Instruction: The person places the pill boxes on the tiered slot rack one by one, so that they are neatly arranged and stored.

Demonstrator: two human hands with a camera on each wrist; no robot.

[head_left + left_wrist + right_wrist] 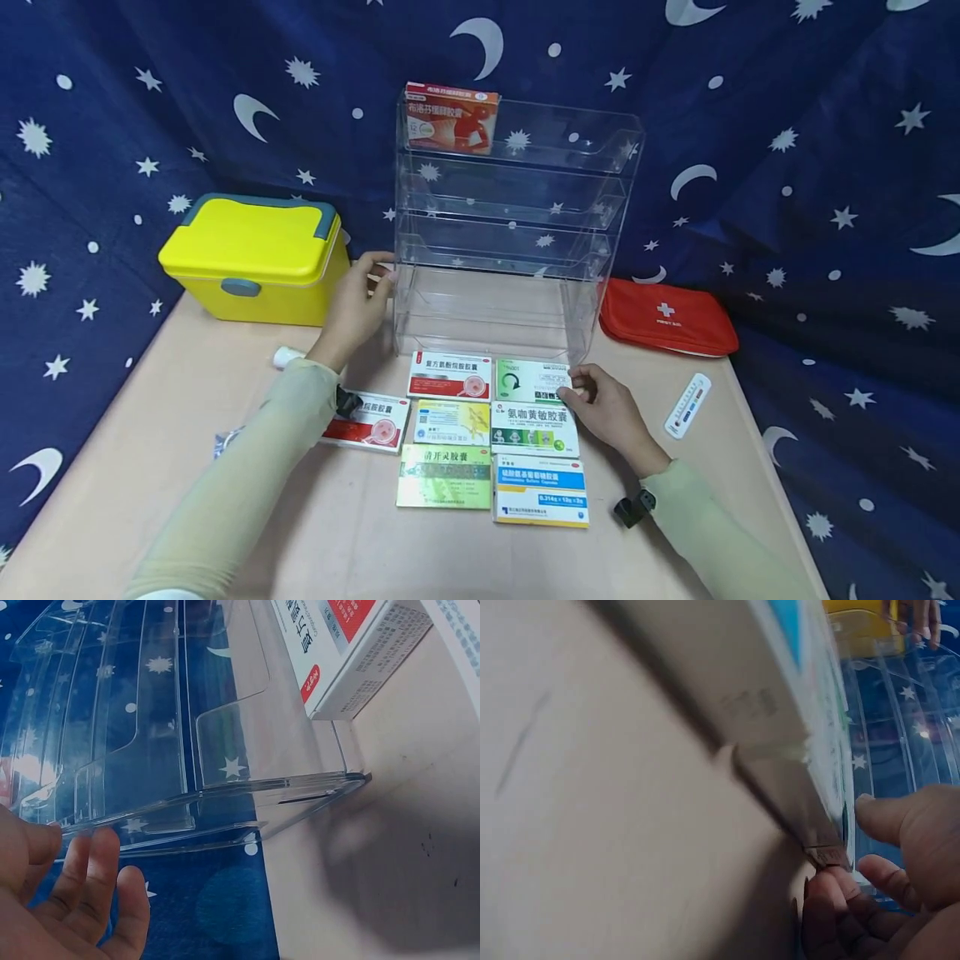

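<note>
My left hand [360,304] is at the left side of a clear acrylic tiered rack [517,325]. In the left wrist view its bent fingers [101,862] touch the rack's side wall without wrapping round it. My right hand [609,410] pinches the right edge of a green-and-white medicine box [528,379], which lies flat before the rack. Around it lie a red-and-white box [450,375], a yellow box [452,422], a white-and-green box [534,427], a green box [444,477] and a blue-and-white box [540,490]. An orange-red box [452,119] stands in the top tier.
A yellow lidded case [255,258] stands left, and a red first-aid pouch [667,318] lies right. Near the pouch is a white thermometer card [687,406]. Another red-and-white box [371,421] and a white tube [287,357] lie partly behind my left arm.
</note>
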